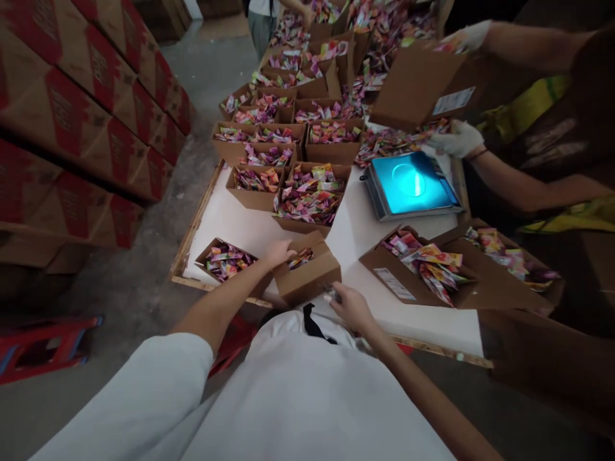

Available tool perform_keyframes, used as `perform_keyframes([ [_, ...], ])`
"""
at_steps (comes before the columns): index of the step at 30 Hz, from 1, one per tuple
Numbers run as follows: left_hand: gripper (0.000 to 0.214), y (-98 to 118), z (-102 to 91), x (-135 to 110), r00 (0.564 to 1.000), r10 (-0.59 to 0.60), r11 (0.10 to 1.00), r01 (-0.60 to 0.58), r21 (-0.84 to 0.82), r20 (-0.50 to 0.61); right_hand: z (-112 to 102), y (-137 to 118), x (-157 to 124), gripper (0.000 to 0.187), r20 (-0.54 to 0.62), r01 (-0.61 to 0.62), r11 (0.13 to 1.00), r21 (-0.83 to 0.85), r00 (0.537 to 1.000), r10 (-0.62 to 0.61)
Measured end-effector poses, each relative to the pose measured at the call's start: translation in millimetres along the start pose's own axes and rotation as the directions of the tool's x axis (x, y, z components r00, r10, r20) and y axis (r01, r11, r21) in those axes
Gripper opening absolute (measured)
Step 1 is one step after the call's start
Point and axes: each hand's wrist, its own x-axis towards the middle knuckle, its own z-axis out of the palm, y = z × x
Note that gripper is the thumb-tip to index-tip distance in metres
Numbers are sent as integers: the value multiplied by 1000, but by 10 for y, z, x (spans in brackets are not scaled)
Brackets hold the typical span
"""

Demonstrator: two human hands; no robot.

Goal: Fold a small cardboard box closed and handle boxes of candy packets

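On the white table [240, 224], wood-edged, rows of brown cartons filled with bright sachets run to the far end; scale [410, 184] with blue-lit platform at right. Concrete floor at left, stacked red-printed cartons [86, 121] beyond. Small carton [310, 272] sits at near edge, a few sachets [302, 257] inside. Left hand [278, 251]: arm extended, fingers curled over carton's far-left rim, touching it. Right hand [353, 307]: at carton's near-right corner, fingers loosely bent; grip cannot be told. Co-worker's gloved hands [456, 137] tip a larger carton [418, 83] at far right.

Both arms outstretched, left grip [279, 251] curled — right grip [353, 307] loose
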Motion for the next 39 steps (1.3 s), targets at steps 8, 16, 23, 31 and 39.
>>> perform_keyframes([
  [8,31,120,6,-174,984,173,980,-167,-105,48,-114,-313,583,29,37,242,967,-74,970,-240],
  [16,28,300,35,-139,986,153,976,-139,-167,73,-136,-510,1091,23,337,473,857,-205,856,-392],
  [23,33,315,60,-171,995,93,977,-82,-195,47,-104,-579,1277,18,545,588,771,-243,741,-394],
  [31,21,337,52,-130,986,118,968,-88,-234,117,-161,-560,1371,18,713,649,741,-175,602,-359],
  [39,17,356,-23,-140,979,127,971,-90,-222,157,-158,-518,1391,22,728,637,748,-188,602,-329],
])
